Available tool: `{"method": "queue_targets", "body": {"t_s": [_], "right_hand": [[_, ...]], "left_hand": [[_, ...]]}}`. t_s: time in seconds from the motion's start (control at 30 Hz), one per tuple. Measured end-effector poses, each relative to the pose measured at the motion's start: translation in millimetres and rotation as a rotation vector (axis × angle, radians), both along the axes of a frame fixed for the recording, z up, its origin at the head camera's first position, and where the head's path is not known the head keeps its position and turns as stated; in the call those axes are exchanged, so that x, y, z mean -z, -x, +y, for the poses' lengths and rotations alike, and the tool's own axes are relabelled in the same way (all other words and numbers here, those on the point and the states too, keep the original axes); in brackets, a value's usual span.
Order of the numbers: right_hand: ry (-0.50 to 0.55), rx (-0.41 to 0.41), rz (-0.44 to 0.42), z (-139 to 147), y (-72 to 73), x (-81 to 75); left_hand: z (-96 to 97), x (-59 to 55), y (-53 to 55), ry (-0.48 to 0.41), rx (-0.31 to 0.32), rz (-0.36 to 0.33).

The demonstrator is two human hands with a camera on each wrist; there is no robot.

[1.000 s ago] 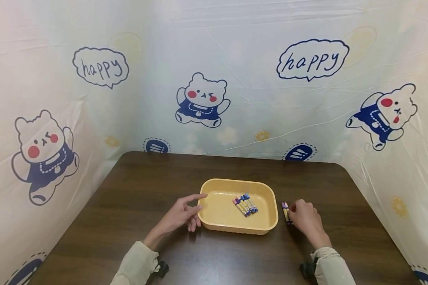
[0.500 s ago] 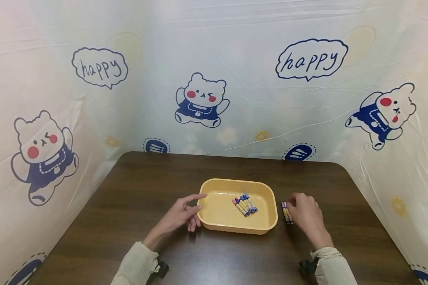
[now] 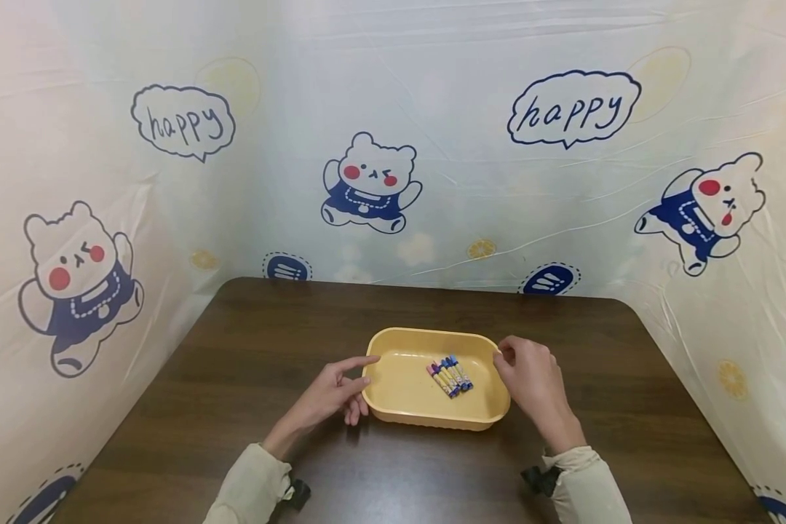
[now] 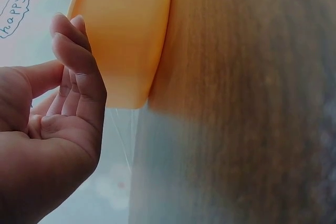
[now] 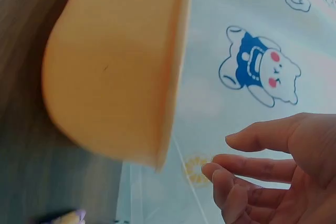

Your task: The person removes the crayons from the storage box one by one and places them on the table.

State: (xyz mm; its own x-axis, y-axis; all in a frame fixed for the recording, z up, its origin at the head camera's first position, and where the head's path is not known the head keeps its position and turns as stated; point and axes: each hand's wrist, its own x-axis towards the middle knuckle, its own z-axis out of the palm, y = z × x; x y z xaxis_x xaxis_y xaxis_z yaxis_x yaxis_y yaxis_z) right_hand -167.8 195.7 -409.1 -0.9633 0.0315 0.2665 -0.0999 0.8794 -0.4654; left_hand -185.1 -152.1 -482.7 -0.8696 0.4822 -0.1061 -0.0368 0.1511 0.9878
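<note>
Hanging beyond the far edge, the printed curtain [image 3: 445, 44] bounds your brown desk [image 3: 301, 309]. It extends past the yellow tray [image 3: 396, 393] on every side. Your left hand [image 3: 330, 393] touches the left rim, fingers loose; your right hand [image 3: 538, 386] is at the right rim, thumb and fingertips apart. Crayons [image 3: 450, 377] lie inside, right of centre; another crayon [image 5: 69, 217], blurred, lies outside.

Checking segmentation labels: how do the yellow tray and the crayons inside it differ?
Size: the tray is far larger than the crayons.
Color: the tray is plain yellow; the crayons mix yellow with pink and blue.
Pose: the tray sits on the table; the crayons lie side by side inside it.
Both show yellow.
</note>
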Motion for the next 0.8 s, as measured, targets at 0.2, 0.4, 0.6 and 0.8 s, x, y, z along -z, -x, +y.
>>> {"method": "queue_targets", "body": {"t_s": [0.2, 0.4, 0.6, 0.8], "right_hand": [[0.003, -0.027, -0.008, -22.8, 7.6, 4.3], [-0.001, -0.073, -0.017, -39.5, 16.0, 19.9], [-0.077, -0.095, -0.046, -46.2, 21.4, 46.0], [-0.156, -0.125, -0.017, -50.4, 23.7, 63.6]], "left_hand": [[-0.5, 1.0, 0.5, -0.007, 0.002, -0.001], [0.3, 1.0, 1.2, 0.001, 0.002, 0.008], [1.4, 0.3, 1.1, 0.015, 0.006, 0.001], [0.0, -7.7, 3.4, 0.08, 0.057, 0.059]]}}
